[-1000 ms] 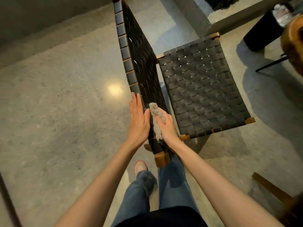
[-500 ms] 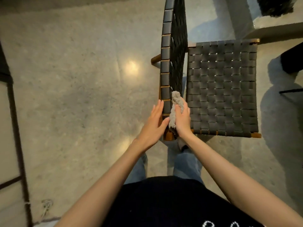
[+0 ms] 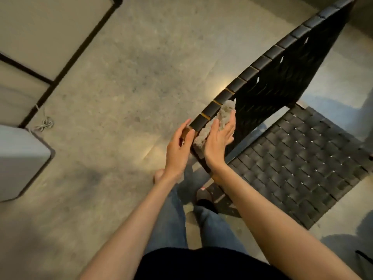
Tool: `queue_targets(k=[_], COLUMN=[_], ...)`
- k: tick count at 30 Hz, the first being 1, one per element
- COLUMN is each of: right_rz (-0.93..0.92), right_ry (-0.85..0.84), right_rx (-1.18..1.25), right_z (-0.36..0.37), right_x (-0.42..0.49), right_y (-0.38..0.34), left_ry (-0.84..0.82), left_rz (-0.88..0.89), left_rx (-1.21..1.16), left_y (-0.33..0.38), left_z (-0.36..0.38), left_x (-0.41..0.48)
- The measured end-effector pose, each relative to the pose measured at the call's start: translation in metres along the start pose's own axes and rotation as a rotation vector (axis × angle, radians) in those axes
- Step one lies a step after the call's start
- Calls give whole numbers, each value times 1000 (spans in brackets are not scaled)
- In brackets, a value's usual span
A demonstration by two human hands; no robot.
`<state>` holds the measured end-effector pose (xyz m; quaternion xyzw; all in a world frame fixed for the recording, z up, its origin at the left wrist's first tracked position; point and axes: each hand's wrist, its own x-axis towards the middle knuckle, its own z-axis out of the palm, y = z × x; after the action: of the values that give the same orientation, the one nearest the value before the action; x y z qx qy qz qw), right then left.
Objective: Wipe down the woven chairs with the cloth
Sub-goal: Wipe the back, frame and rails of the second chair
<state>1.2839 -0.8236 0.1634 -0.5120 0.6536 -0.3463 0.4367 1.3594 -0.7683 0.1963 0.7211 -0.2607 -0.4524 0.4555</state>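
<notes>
- Right hand (image 3: pixel 219 142) presses the cloth (image 3: pixel 224 114) flat-fingered, ungripped, against the chair back (image 3: pixel 282 73) at its near end; the cloth could slip off.
- Left hand (image 3: pixel 178 150), fingers relaxed, braces the outer edge; uneven pushing may tip the chair.

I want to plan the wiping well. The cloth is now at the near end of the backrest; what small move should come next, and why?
Probably slide the right hand with the cloth along the backrest toward its far end. The hand presses the cloth at the near end, most of the woven face lies beyond it, and the left hand steadies the backrest there.
</notes>
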Motion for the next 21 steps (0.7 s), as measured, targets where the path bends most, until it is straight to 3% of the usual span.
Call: queue_targets(k=[8, 16, 21], right_rz=[-238, -642, -822], right_ry=[-54, -172, -176], right_rx=[-48, -114, -139], right_z=[-5, -13, -9], right_x=[-3, 3, 14], right_y=[18, 66, 99], left_ry=[82, 211, 172], left_rz=[110, 243, 321], left_rx=[-7, -99, -116], left_y=[-25, -75, -122], left_z=[4, 31, 53], left_x=[-16, -17, -20])
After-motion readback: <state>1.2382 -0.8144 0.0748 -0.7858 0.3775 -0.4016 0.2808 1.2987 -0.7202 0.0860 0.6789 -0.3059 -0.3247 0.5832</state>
